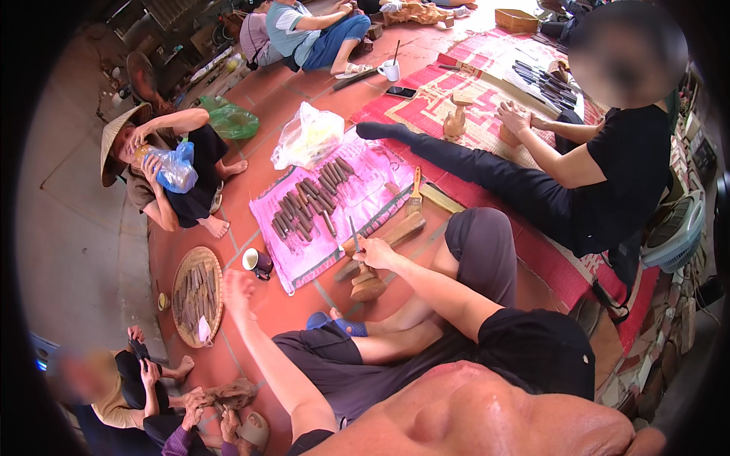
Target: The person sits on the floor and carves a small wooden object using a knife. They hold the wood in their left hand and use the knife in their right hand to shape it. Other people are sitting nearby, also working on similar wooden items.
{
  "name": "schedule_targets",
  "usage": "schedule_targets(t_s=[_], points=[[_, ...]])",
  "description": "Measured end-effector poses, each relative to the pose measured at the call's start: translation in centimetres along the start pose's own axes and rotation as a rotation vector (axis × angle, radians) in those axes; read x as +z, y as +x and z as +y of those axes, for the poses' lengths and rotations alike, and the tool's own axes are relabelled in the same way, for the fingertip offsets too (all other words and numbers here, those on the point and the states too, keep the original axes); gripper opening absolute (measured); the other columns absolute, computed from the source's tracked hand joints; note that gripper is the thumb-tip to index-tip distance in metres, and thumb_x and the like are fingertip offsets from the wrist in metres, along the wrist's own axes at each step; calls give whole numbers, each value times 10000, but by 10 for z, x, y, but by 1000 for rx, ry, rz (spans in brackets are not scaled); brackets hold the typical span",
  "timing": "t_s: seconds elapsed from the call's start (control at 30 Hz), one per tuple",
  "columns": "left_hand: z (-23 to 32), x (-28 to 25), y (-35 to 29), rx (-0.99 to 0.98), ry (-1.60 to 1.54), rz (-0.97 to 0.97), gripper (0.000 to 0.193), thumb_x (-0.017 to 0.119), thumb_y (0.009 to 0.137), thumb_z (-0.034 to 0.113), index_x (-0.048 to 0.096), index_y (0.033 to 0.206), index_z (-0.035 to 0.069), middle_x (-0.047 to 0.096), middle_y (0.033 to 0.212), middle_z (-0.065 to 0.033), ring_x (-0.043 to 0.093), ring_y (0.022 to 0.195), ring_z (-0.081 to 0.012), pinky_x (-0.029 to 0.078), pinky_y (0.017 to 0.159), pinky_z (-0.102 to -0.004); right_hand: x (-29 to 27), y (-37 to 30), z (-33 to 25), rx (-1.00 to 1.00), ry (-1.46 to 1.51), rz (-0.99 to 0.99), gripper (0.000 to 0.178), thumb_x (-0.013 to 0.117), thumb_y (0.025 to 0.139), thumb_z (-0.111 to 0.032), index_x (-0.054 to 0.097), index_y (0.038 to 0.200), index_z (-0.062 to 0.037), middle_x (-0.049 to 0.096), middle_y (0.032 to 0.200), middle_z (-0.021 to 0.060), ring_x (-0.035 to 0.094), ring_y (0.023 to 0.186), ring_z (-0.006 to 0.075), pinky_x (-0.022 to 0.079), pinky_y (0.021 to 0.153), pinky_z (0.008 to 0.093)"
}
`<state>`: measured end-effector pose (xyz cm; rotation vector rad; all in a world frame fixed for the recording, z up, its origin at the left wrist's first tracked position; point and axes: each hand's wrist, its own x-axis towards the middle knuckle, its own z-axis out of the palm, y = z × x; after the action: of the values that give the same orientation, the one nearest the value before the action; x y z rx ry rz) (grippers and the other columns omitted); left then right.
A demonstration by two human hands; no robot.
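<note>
My right hand [378, 254] is closed around a thin, narrow-bladed tool [354, 234], its slim dark end pointing up. Just below that hand stands a wooden block [367, 284] with a rounded base. My left hand [239, 293] is raised, slightly blurred, with its fingers apart and nothing visible in it. It is nearest to a round woven tray [217, 319] of wooden sticks and a dark mug [258, 263]. Ahead lies a pink sheet [285, 262] with rows of brown wooden rods [306, 204]. A flat brush [415, 194] and a long wooden piece [401, 231] lie at its right edge.
To the right, a person in black sits with a leg stretched over a red mat [426, 91], beside carved wooden pieces [456, 118] and a row of dark tools [546, 83]. Other people sit at left and back. A white plastic bag [308, 137] lies beyond the sheet.
</note>
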<state>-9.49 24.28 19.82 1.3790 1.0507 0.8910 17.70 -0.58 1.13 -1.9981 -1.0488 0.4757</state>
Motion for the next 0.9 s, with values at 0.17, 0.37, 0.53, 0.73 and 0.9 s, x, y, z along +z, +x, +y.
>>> schedule_targets(t_s=[0.17,0.37,0.53,0.73,0.9], points=[[-82,39,-69,94,541,-625,568,762,945,318,586,1415,51,685,1049,-54,644,900,-137,538,822,-315,-8,0,-10,53,16,-48,483,736,914,-330,587,1246,-12,734,1015,240,698,1020,432,538,880,547],[-134,105,-133,113,793,-835,737,632,969,563,518,1477,42,624,1383,-255,585,1320,-377,455,1084,-458,-14,-4,-20,33,2,-50,465,739,910,-334,623,1223,-11,735,1017,239,698,1013,430,537,882,545],[-122,122,-141,1,984,-917,812,498,975,691,531,1461,41,605,1412,-238,550,1347,-392,424,1102,-487,-2,0,-1,1,-49,42,381,751,895,-338,672,1015,14,724,909,233,696,934,439,529,840,532],[-121,129,-154,26,1036,-875,770,490,985,684,589,1363,21,658,1288,-274,587,1283,-430,420,1079,-512,-7,-1,-7,76,-45,46,371,787,863,-315,689,992,19,724,921,242,699,942,438,531,846,531],[-119,146,-166,43,944,-835,788,495,978,694,590,1341,1,633,1292,-329,564,1292,-473,423,1066,-519,-15,-1,-14,132,-16,54,389,804,843,-314,686,996,24,720,905,243,701,942,434,535,846,525]])
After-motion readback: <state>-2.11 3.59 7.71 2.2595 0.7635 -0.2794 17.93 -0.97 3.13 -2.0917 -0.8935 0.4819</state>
